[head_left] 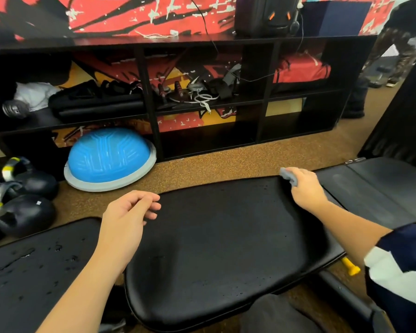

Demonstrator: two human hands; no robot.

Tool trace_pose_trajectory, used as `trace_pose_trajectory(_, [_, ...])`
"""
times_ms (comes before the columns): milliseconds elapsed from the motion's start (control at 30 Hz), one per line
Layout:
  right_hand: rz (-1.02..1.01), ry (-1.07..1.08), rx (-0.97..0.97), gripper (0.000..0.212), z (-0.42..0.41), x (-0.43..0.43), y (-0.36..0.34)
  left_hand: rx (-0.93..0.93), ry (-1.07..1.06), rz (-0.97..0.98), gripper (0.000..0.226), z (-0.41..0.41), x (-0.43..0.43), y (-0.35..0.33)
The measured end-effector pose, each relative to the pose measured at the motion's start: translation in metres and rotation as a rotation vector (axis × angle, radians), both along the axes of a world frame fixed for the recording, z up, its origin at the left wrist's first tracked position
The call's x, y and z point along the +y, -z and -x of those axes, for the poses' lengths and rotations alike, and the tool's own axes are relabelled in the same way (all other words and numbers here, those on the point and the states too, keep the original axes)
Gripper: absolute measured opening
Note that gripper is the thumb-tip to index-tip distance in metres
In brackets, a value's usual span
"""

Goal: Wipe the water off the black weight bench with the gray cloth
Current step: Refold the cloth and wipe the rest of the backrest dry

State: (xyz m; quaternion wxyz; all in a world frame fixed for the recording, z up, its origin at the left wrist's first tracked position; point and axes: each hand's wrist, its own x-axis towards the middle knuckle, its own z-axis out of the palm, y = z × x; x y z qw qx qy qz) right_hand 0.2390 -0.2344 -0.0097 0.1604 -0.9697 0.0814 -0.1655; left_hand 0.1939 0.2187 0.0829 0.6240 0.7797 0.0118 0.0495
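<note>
The black weight bench (221,241) runs across the lower half of the view in three padded sections. My right hand (305,188) grips the bunched gray cloth (289,176) at the far right corner of the middle pad. Small droplets dot that pad. The left pad (34,272) carries larger water drops and streaks. My left hand (127,217) hovers with loosely curled fingers over the gap between the left and middle pads, holding nothing. The right pad (382,188) looks dull and mostly dry.
A blue half-dome balance trainer (108,157) sits on the brown floor behind the bench. Dark kettlebells (24,212) stand at the left. A black shelf unit (202,109) with straps and gear lines the wall. A yellow knob (351,266) sticks out under the bench. A person's legs (394,56) stand at the far right.
</note>
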Motion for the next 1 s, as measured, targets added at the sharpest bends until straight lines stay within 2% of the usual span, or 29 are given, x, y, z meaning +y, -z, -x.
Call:
trace_pose_trajectory(67, [0.109,-0.102,0.065,0.040,-0.020,0.030,0.000,0.000,-0.001,-0.011,0.027,-0.002,-0.002,0.002])
trace_pose_trajectory(167, [0.147,-0.286,0.123,0.029,-0.050,0.098,0.006,0.006,-0.025,0.005,0.027,-0.004,-0.007,0.004])
trace_pose_trajectory(300, [0.112,-0.404,0.150,0.037,-0.077,0.226,0.016,-0.001,-0.117,0.062,0.024,-0.006,-0.017,0.003])
trace_pose_trajectory(367, [0.169,-0.478,0.185,0.029,-0.060,0.297,0.001,-0.015,-0.180,0.101,0.023,-0.007,-0.022,0.003])
trace_pose_trajectory(433, [-0.025,-0.521,0.321,0.033,-0.026,0.368,-0.019,-0.021,-0.241,0.149,0.022,-0.009,-0.024,0.003])
trace_pose_trajectory(467, [-0.168,-0.598,0.577,0.033,-0.007,0.393,-0.042,-0.018,-0.264,0.155,0.022,-0.011,-0.023,0.003])
trace_pose_trajectory(500, [-0.379,-0.608,0.690,0.028,0.004,0.398,-0.052,-0.016,-0.276,0.150,0.022,-0.012,-0.021,0.003])
trace_pose_trajectory(533, [-0.282,-0.466,0.644,0.024,0.005,0.408,-0.052,-0.018,-0.282,0.143,0.022,-0.013,-0.019,0.004])
trace_pose_trajectory(567, [-0.301,-0.415,0.623,0.022,0.004,0.412,-0.043,-0.024,-0.284,0.139,0.022,-0.013,-0.017,0.004])
trace_pose_trajectory(600, [-0.422,-0.441,0.612,0.024,0.005,0.412,-0.029,-0.032,-0.289,0.141,0.022,-0.014,-0.016,0.004])
trace_pose_trajectory(633, [-0.393,-0.481,0.431,0.031,-0.005,0.408,-0.024,-0.037,-0.297,0.145,0.022,-0.014,-0.013,0.005])
trace_pose_trajectory(667, [-0.390,-0.622,0.276,0.036,-0.016,0.394,-0.015,-0.043,-0.298,0.148,0.023,-0.014,-0.011,0.005])
trace_pose_trajectory(700, [-0.439,-0.656,0.140,0.038,-0.020,0.377,-0.020,-0.045,-0.290,0.154,0.023,-0.014,-0.008,0.006])
trace_pose_trajectory(767, [-0.496,-0.656,-0.083,0.046,-0.033,0.334,-0.022,-0.039,-0.266,0.172,0.024,-0.015,-0.003,0.006])
trace_pose_trajectory(833, [-0.473,-0.650,-0.212,0.052,-0.040,0.279,-0.025,-0.039,-0.260,0.168,0.023,-0.014,0.001,0.005])
trace_pose_trajectory(900, [-0.370,-0.569,-0.283,0.050,-0.051,0.209,-0.024,-0.047,-0.262,0.154,0.023,-0.013,0.004,0.005])
trace_pose_trajectory(1000, [-0.194,-0.179,-0.168,0.040,-0.056,0.088,-0.015,-0.057,-0.260,0.156,0.023,-0.012,0.007,0.002])
